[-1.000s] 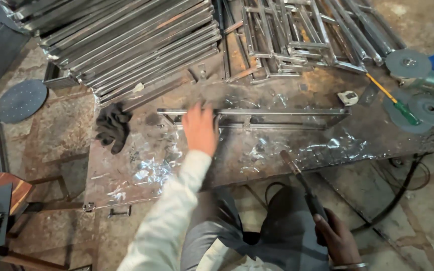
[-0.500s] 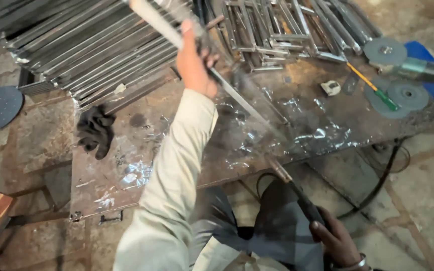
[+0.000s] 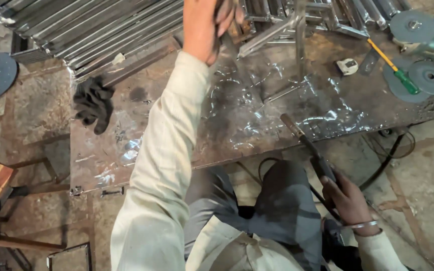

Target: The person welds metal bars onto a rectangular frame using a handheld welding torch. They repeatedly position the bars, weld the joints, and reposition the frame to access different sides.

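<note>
From my view the metal frame piece (image 3: 277, 31) I am lifting is a welded assembly of thin, bare steel bars, grey and shiny, tilted up off the bench with one bar slanting down to the left and another standing nearly upright. Its upper end runs out of view at the top edge. The welding torch (image 3: 307, 148) I hold is a dark, slim handle with a brownish nozzle, angled up and left, its tip over the scorched plate's near edge.

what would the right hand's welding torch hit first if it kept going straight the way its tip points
Probably the steel worktable: the right hand aims the welding torch up-left at its shiny patch, short of the metal frame. Depth is unclear.
</note>
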